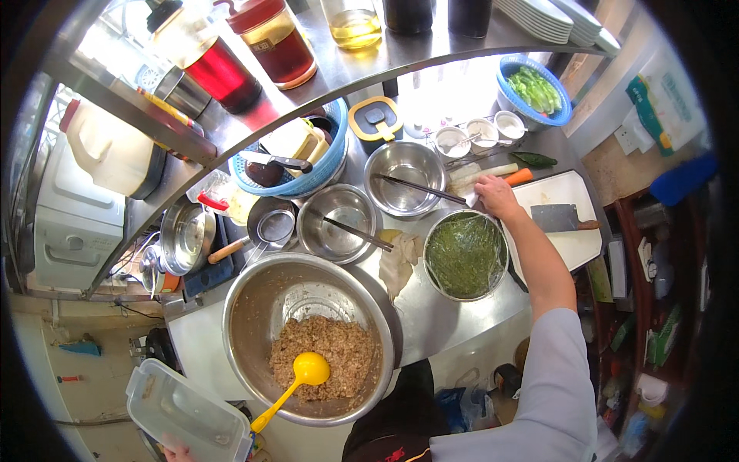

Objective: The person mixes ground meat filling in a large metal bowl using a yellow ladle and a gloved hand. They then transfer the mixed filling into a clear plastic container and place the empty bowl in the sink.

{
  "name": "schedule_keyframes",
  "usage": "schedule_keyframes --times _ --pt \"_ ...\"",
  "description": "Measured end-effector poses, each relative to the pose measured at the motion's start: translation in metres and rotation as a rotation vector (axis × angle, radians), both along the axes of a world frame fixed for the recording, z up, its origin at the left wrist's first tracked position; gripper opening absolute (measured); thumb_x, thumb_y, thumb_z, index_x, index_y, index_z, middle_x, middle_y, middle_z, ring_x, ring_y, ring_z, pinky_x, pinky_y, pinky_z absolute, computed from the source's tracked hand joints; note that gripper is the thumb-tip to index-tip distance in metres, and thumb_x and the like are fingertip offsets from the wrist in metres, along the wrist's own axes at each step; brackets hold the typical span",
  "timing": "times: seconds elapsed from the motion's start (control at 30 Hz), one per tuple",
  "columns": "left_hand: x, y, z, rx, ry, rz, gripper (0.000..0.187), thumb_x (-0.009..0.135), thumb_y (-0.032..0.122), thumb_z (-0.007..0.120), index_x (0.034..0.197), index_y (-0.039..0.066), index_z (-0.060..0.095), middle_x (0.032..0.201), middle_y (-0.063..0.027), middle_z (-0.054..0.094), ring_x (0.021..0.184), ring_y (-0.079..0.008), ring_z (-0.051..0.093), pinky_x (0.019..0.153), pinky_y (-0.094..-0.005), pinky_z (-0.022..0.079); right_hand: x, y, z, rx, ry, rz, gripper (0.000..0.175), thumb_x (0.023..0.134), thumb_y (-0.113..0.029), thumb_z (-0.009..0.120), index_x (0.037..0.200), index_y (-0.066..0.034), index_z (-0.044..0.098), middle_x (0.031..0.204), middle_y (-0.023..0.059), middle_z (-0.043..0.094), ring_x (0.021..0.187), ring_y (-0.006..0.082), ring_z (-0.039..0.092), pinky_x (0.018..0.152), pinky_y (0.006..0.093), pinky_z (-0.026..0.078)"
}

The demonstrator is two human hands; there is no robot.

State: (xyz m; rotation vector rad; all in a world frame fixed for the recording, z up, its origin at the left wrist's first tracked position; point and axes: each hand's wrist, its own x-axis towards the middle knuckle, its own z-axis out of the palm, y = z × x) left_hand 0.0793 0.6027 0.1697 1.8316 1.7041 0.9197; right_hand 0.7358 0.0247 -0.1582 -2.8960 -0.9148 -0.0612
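My left hand [178, 453], at the bottom left edge, holds a clear plastic container [190, 410], tilted beside a big steel bowl [239, 323]. Minced filling [340, 352] lies in that bowl with a yellow ladle [310, 369] on it. My right hand [493, 193] reaches across the counter to something white under its fingertips, near a peeled stalk [499, 170] and a carrot [518, 177]; its grip is partly hidden. Below it stands a bowl of green filling under plastic film [465, 254].
A cleaver [557, 218] lies on a white cutting board [577, 254] at the right. Two steel bowls with chopsticks [398, 186], a cloth [398, 263] and a blue basket [340, 150] holding a knife stand on the counter. A metal shelf edge [346, 84] crosses above.
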Motion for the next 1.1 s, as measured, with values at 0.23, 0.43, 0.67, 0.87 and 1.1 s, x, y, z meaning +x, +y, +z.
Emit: schedule_keyframes --times 0.23,0.43,0.67,0.87,1.1 --pt "-0.010 0.007 -0.003 -0.016 -0.048 -0.086 0.031 0.080 0.004 0.062 0.108 -0.009 0.066 0.104 -0.0175 0.067 0.089 -0.0294 0.060 0.078 -0.0441 0.052 0.022 0.005 0.027 0.133 0.061 -0.220 0.014 0.086 -0.015 0.061 0.088 -0.0092 0.073 0.098 0.0122 0.071 0.095 0.0335 0.068 0.081 0.0462 0.055" --pt "-0.050 0.030 -0.021 0.010 -0.019 -0.104 0.033 0.082 0.006 0.061 0.111 -0.010 0.066 0.105 -0.0178 0.069 0.091 -0.0298 0.062 0.081 -0.0435 0.052 0.005 -0.019 0.073 0.384 0.065 -0.495 0.016 0.084 -0.013 0.061 0.091 -0.0057 0.073 0.097 0.0176 0.071 0.095 0.0389 0.067 0.080 0.0476 0.053" --pt "-0.118 0.084 -0.058 -0.121 -0.344 -0.249 0.059 0.071 -0.007 0.050 0.129 -0.005 0.061 0.110 -0.0059 0.066 0.099 -0.0200 0.062 0.090 -0.0333 0.050 -0.200 0.031 0.174 1.496 0.448 -0.580 0.008 0.091 -0.011 0.059 0.098 -0.0064 0.060 0.090 0.0031 0.063 0.079 0.0149 0.060 0.071 0.0316 0.051" --pt "-0.144 0.064 -0.086 -0.162 -0.679 -0.356 0.072 0.069 -0.012 0.056 0.141 -0.004 0.056 0.100 0.0023 0.060 0.091 -0.0124 0.058 0.094 -0.0287 0.048 -0.465 0.208 0.255 1.514 1.077 -0.314 0.014 0.082 0.004 0.050 0.089 -0.0069 0.054 0.089 0.0040 0.058 0.078 0.0133 0.057 0.070 0.0252 0.049" --pt "-0.195 0.024 -0.071 -0.111 -0.859 -0.517 0.019 0.072 -0.009 0.056 0.067 0.003 0.043 0.154 -0.0189 0.046 0.132 -0.0221 0.052 0.109 -0.0315 0.036 -0.642 0.443 0.322 1.105 1.224 0.546 0.030 0.080 -0.007 0.068 0.109 -0.0048 0.061 0.106 0.0053 0.063 0.107 0.0176 0.061 0.089 0.0362 0.052"
